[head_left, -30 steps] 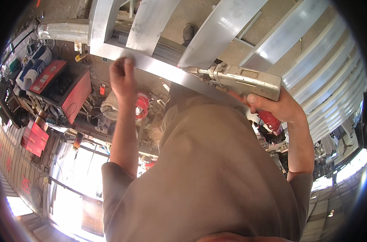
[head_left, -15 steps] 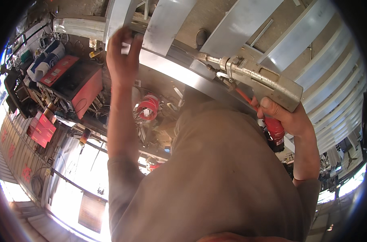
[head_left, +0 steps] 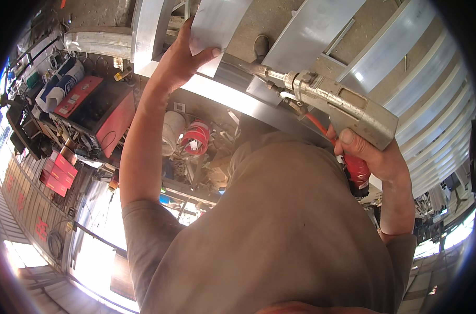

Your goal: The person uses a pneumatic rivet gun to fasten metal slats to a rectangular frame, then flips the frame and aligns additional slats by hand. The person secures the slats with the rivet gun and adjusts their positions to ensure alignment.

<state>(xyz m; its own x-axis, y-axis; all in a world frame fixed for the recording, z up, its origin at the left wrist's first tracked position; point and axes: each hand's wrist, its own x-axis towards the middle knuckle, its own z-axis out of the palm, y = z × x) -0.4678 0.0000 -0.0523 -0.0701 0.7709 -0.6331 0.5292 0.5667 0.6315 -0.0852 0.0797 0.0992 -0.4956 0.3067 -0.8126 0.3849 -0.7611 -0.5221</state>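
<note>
The left hand point(head_left: 178, 63) is spread, its thumb and fingers apart over the near end of a flat metal slat point(head_left: 219, 23); whether it presses on the slat cannot be told. That slat meets a bright crosswise rail point(head_left: 222, 94) in front of the person's body. The right hand point(head_left: 371, 152) is wrapped around the rear of a worn metal tool point(head_left: 348, 102), whose narrow nose points leftward above the rail. A red bucket point(head_left: 196, 137) stands below the rail, left of the body.

no text legible, red marks point(head_left: 41, 228) on ribbed wall point(head_left: 30, 208), pale label point(head_left: 194, 145) on red bucket point(head_left: 197, 132)
</note>
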